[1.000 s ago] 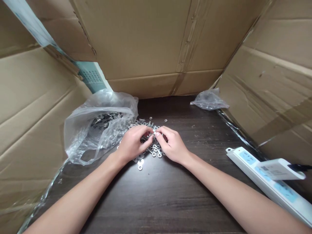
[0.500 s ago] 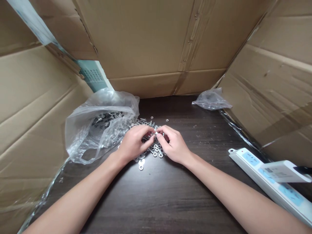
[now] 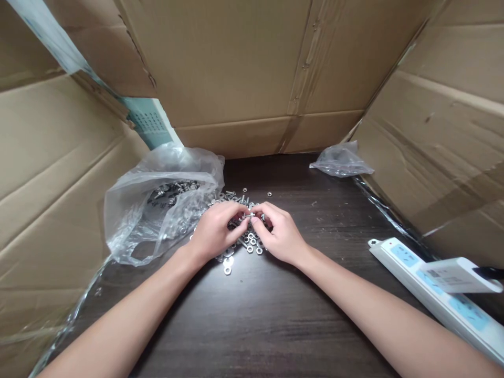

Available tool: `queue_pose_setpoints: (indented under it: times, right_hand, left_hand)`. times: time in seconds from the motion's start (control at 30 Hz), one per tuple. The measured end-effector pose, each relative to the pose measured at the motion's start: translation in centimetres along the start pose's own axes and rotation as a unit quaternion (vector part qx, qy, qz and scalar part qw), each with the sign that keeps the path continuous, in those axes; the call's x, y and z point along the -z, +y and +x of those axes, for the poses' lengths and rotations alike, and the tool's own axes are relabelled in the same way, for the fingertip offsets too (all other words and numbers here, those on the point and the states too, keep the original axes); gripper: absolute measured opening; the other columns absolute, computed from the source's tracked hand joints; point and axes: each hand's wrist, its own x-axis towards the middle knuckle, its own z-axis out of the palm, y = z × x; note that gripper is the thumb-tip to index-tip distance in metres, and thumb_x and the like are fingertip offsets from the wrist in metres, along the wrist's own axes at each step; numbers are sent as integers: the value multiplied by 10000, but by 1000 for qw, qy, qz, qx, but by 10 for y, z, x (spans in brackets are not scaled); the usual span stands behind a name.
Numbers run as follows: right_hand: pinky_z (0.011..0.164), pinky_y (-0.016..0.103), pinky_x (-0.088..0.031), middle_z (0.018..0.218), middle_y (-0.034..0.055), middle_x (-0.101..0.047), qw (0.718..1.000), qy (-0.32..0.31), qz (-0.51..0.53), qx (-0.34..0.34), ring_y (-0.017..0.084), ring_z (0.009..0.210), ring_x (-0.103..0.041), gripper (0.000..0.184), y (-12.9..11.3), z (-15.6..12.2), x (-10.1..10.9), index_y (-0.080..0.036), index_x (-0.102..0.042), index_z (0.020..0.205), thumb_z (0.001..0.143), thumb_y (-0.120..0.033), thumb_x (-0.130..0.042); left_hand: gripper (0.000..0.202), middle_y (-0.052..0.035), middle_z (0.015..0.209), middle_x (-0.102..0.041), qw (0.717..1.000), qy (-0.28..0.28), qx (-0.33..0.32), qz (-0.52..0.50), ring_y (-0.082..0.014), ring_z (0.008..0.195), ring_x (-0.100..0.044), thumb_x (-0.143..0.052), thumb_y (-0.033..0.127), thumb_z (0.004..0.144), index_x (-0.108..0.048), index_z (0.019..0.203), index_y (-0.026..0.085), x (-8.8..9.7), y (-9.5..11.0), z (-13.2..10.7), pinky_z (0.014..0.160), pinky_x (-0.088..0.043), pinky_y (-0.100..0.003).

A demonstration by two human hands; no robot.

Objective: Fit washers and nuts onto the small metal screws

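A small, shiny metal bolt (image 3: 248,216) sits between the hands over a loose heap, pinched in the nearly closed fingertips of the left hand (image 3: 216,226) and right hand (image 3: 279,231). Around it lie hexagonal nuts (image 3: 249,249) on the dark, wood-grained table (image 3: 255,325), beside a crinkled translucent plastic bag (image 3: 126,210).

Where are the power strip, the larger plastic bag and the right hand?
Power strip (image 3: 443,298): head view, white casing between sockets.
Larger plastic bag (image 3: 126,220): head view, its left wall.
Right hand (image 3: 282,232): head view, back of hand.
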Motion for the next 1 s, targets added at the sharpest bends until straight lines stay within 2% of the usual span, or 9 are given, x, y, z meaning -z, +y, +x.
queue_pose_setpoints:
  times: [0.6,0.83,1.0]
  right_hand:
    - [721,301,-442,883,42,-661,1000,9,-9,8,172,806,-594,153,1,1,0,-194,-641,945,968,-254,-502]
    - [734,307,-457,866,33,-655,1000,18,8,0,175,803,-598,121,0,1,1,-199,-653,985,923,-224,-551]
    - [733,312,-460,877,38,-668,1000,14,4,4,176,790,-601,101,0,1,0,-198,-641,941,926,-231,-547]
  left_hand:
    - [92,-26,819,-664,1000,-3,-3,11,-161,753,-621,-589,207,927,-632,991,158,1,1,1,727,-470,-301]
    - [92,-32,834,-678,1000,-3,-4,12,-164,763,-631,-586,222,932,-632,985,162,2,1,1,735,-477,-304]
    - [103,-32,816,-676,1000,-7,-1,22,-165,753,-630,-580,227,929,-636,987,162,1,1,1,729,-482,-310]
